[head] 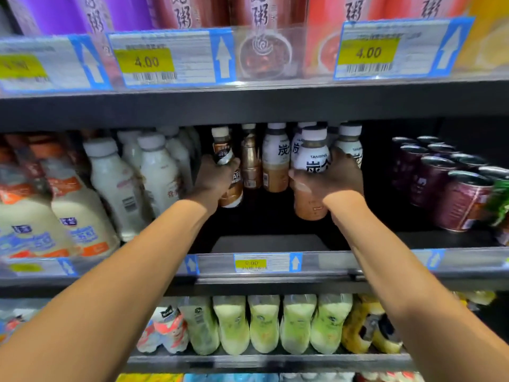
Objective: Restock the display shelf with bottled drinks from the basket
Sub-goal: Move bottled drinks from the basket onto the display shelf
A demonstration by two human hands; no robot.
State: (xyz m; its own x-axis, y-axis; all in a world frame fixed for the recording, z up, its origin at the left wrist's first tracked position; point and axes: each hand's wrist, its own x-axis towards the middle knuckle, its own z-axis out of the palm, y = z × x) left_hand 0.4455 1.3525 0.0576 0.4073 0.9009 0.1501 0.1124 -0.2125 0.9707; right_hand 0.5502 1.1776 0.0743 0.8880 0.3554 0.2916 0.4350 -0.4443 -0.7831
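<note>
Left hand [213, 179] grips brown bottle [222, 148], 11 o'clock; right hand [330, 179] grips white bottle [314, 155], 1 o'clock | likely heavy, slick; I'd hold mid-body

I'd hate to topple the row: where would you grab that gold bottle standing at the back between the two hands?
Probably round its waist, straight in from the front. The gold bottle stands upright with bare shelf floor before it; the brown-label bottle in the left hand and a standing Tanbing bottle crowd its sides, and the upper shelf hangs low over its cap.
</note>
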